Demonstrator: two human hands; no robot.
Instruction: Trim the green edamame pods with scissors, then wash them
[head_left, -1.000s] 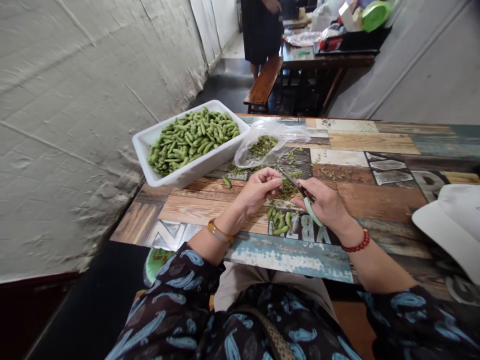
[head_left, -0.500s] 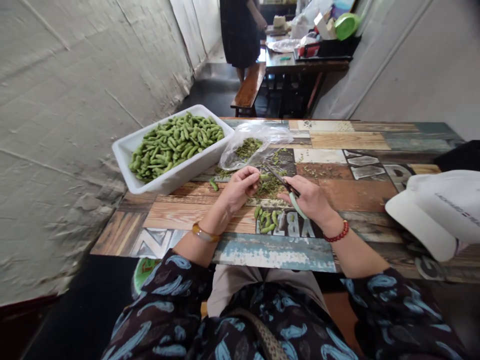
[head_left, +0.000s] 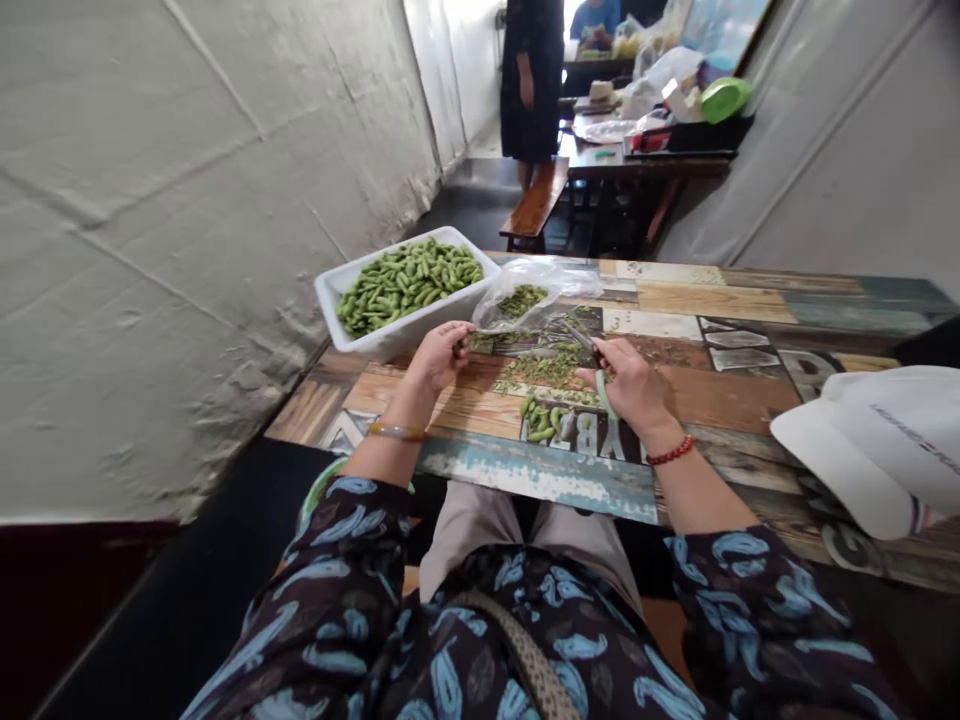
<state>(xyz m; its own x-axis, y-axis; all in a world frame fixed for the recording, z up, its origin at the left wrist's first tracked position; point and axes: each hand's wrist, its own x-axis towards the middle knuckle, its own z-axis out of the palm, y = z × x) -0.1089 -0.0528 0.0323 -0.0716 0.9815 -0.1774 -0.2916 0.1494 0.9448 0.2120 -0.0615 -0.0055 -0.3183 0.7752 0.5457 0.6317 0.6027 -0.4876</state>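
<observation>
Holding scissors (head_left: 604,393) in right hand (head_left: 631,384), pointing forward-left beyond pods (head_left: 541,434); curling left hand (head_left: 437,358) near tub (head_left: 397,338), can't tell whether holding.

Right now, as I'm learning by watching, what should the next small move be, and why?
Perhaps the left hand should reach for the small pile of pods: they lie loose on the table, and the right hand holds scissors. Whether the left hand holds anything is unclear.
</observation>
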